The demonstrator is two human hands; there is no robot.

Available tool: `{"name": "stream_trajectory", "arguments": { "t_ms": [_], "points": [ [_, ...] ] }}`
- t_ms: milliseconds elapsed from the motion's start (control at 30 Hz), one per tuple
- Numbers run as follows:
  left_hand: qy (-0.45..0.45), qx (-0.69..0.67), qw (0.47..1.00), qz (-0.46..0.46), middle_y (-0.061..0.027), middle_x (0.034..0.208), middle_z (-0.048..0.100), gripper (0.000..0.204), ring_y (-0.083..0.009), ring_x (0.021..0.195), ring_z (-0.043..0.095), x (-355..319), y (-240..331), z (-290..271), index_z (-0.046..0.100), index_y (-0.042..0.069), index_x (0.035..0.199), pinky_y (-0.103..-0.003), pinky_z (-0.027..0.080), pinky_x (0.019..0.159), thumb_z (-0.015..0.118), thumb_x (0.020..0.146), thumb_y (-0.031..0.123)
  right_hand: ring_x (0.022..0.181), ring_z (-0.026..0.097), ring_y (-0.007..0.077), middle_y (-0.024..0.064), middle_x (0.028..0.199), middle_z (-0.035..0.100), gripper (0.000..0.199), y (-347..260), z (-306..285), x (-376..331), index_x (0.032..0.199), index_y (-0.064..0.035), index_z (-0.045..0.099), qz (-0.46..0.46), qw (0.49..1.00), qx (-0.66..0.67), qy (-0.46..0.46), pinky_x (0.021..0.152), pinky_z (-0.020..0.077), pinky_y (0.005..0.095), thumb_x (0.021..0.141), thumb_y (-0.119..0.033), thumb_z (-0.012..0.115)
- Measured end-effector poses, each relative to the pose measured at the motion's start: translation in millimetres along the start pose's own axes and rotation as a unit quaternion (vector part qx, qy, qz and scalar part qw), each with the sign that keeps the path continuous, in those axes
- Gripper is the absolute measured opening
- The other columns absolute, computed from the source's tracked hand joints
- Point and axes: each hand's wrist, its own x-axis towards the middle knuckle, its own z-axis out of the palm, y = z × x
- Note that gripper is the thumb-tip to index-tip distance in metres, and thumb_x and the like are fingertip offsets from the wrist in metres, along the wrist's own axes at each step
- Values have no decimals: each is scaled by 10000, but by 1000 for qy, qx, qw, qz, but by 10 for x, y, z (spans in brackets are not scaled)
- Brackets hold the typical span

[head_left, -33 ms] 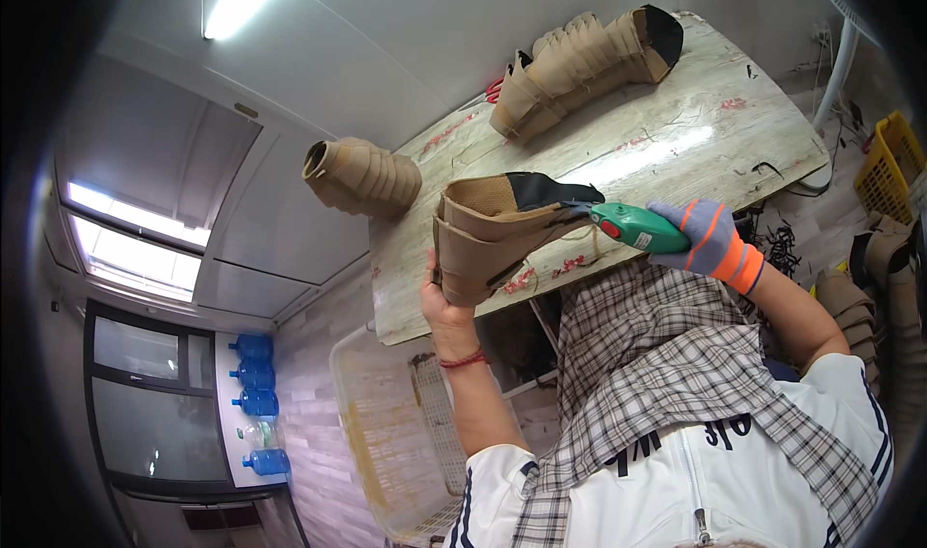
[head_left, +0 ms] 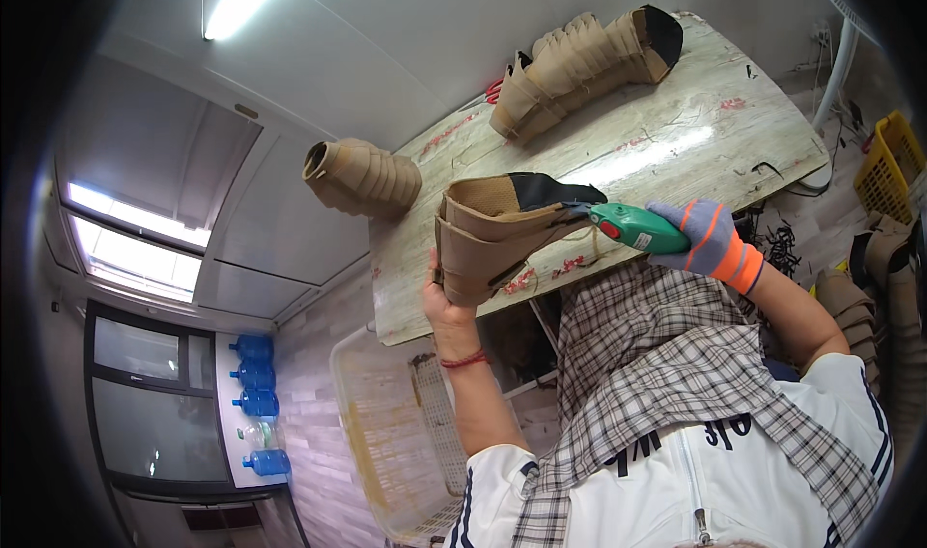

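Note:
My bare left hand [head_left: 448,305] grips a tan shoe upper [head_left: 478,249] from its left side and underneath. The upper is tilted above the near edge of the table, its opening turned up and a black section on its far right. It seems doubled, with another layer nested outside. In a grey and orange glove, my right hand [head_left: 703,241] is wrapped round a green electric hand cutter [head_left: 639,229] with a red button. The cutter's dark tip meets the right end of the upper, by the black part. Exactly what lies between its blades is too small to tell.
On the worn table [head_left: 695,113] lies a long nested row of uppers [head_left: 579,75], with red handles [head_left: 494,91] behind it. A shorter stack [head_left: 365,176] stands at the left edge. A pale plastic crate [head_left: 372,432] is below; a yellow basket [head_left: 890,167] stands right.

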Motion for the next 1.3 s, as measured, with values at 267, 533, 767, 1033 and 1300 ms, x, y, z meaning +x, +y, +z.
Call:
{"name": "stream_trajectory", "arguments": {
  "t_ms": [267,533,767,1033,1300],
  "points": [
    [-8,-50,997,-54,-184,1296,587,389,-336,1214,542,128,-141,17,561,-1,1267,-505,395,1066,442,1018,273,600,589,303,104,706,621,707,27,-1,-8,1190,-85,639,-28,999,31,16,566,477,378,566,-305,889],
    [-5,60,998,-22,-170,1314,577,405,-330,1234,530,189,-317,28,541,1,1302,-496,390,1077,458,1014,273,664,636,317,127,760,661,678,-165,-66,59,1196,-105,639,23,996,85,-32,613,511,383,614,-371,862],
    [20,136,988,70,-162,1370,532,455,-331,1255,509,87,-551,325,502,-6,1337,-512,375,1087,515,993,292,726,680,307,149,867,696,635,-285,66,110,1213,-97,632,75,969,231,-49,662,544,336,663,-321,854],
    [-23,322,926,196,-134,1298,582,419,-261,1188,564,-38,-630,434,505,-16,1324,-428,455,1027,593,956,165,759,699,173,114,886,716,610,-407,249,167,1207,-65,633,189,917,349,-24,707,546,291,713,-354,843],
    [16,688,691,219,-145,1167,644,418,-248,1066,607,298,-297,317,594,-54,1188,-321,436,933,712,872,194,784,675,131,103,911,713,629,-143,337,167,1223,-28,606,276,904,327,16,721,539,278,748,-378,824]
  ]
}}
